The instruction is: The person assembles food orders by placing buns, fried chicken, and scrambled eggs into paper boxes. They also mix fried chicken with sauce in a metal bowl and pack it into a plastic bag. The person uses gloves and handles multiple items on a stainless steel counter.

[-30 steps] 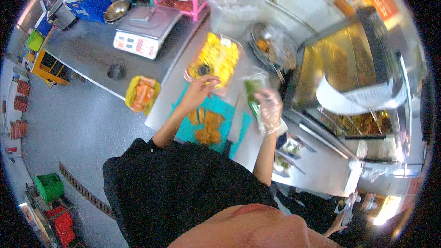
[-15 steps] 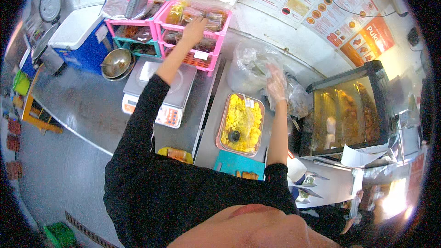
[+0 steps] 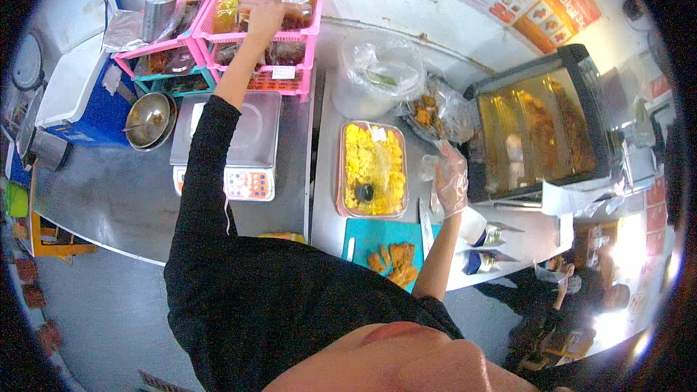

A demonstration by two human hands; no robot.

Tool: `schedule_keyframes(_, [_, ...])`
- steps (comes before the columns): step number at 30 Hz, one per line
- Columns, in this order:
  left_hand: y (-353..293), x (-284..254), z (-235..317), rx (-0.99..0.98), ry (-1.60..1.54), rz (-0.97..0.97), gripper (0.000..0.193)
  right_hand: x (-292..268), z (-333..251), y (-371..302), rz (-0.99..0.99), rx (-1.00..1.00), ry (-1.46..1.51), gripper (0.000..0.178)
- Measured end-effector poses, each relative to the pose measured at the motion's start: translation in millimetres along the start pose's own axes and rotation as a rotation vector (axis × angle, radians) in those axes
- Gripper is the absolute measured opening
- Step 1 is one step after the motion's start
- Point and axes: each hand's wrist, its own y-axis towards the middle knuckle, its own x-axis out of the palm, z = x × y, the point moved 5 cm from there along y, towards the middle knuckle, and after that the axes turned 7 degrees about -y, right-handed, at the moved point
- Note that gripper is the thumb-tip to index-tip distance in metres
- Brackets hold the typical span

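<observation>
1. Turquoise rectangular cutting board [image 3: 410, 231], bearing browned, cut pieces [image 3: 401, 265]; just below centre of the frame, on grey metal counter [image 3: 325, 226].
2. Right hand [image 3: 451, 178], in clear plastic glove [image 3: 456, 199]; right of centre; fingers pointing up the frame, whether holding anything cannot be told.
3. Clear rectangular plastic tray [image 3: 339, 199] of yellow pieces [image 3: 359, 163]; centre, just above the board.
4. Left hand [image 3: 266, 20], bare; upper left, at clear plastic packets with dark contents [image 3: 298, 16]; fingertips unclear, grip cannot be told.
5. Pink plastic basket [image 3: 317, 20]; upper left, containing those packets.
</observation>
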Motion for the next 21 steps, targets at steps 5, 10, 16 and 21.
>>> schedule_keyframes(5, [4,-72,35,0.038,-0.037,0.265,0.02,-28,-26,-26,0.165,0.124,0.176,0.038])
schedule_keyframes(10, [-51,-130,188,0.42,-0.73,0.104,0.026,23,-31,-43,-0.024,0.45,1.358,0.057])
schedule_keyframes(16, [-159,-161,457,0.719,-1.101,-0.219,0.033,-18,21,-151,0.332,0.771,1.232,0.046])
schedule_keyframes(21, [-182,-179,621,0.667,-1.375,-0.301,0.024,-59,157,-321,0.972,1.251,0.798,0.023])
